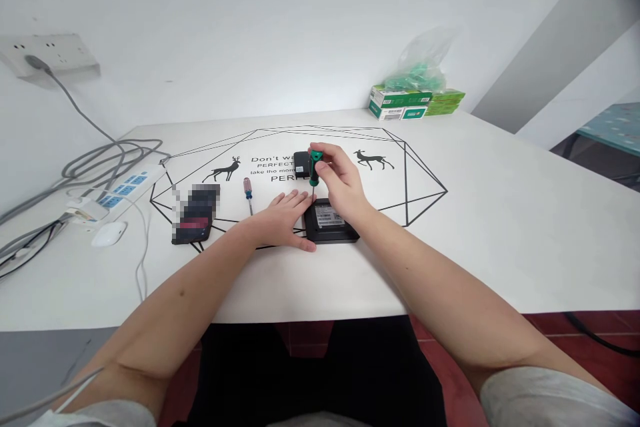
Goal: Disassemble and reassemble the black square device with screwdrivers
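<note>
Your left hand (283, 217) lies flat against the small black box (330, 221) at the table's (500, 213) middle, bracing it, holding nothing, while your right hand (340, 177) pinches the green-handled screwdriver (315, 170) upright, tip on its top.

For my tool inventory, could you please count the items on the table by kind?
Screwdrivers: 2, green in right hand, red lying
Black devices: 2
Phone: 1
Power strip: 1
Green boxes: 2
Total: 8
</note>
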A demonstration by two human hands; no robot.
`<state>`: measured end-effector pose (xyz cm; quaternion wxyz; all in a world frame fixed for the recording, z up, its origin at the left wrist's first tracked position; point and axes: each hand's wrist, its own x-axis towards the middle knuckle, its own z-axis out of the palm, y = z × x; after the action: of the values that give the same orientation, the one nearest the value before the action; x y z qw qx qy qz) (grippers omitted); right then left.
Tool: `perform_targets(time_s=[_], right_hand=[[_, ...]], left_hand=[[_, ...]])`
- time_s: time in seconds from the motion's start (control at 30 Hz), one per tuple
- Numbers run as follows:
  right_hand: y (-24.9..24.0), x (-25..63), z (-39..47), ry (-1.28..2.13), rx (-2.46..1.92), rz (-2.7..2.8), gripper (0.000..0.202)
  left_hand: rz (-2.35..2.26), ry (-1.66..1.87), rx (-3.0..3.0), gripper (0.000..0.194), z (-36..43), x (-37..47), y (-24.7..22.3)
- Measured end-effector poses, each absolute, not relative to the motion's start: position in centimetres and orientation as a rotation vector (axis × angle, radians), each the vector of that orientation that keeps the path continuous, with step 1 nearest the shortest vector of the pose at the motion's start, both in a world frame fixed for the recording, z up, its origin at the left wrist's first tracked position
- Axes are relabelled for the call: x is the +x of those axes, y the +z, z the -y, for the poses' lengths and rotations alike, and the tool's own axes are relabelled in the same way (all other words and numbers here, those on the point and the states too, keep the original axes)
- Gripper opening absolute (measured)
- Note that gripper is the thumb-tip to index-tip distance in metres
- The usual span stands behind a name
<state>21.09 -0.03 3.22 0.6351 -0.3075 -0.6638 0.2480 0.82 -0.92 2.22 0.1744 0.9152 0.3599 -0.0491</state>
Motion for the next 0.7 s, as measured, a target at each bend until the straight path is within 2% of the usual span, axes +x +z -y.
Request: perform_targets(time_s=[0.1,0.3,0.57,0.7], right_hand=[[3.32,21.1,0.14,0.613,-0.674,1.524,0.035],[3.13,20.92,-0.17,0.465,-0.764,1.505,0.04],[3.38,20.98,0.19,0.618,-0.69,1.493,0.03],[3.47,20.86,0.06,0.529,-0.728,1.498,0.029]], left_hand=[[-1.027,-0.159,2.59,0.138,1.02,0.84,2.41],[-1.032,-0.152,2.58,0.139,1.14,0.91,2.69],[-1.038,-0.194,2.585,0.137,1.23,1.03,2.83],[-1.034,-0.172,2.579,0.137,1.27,0.98,2.85]])
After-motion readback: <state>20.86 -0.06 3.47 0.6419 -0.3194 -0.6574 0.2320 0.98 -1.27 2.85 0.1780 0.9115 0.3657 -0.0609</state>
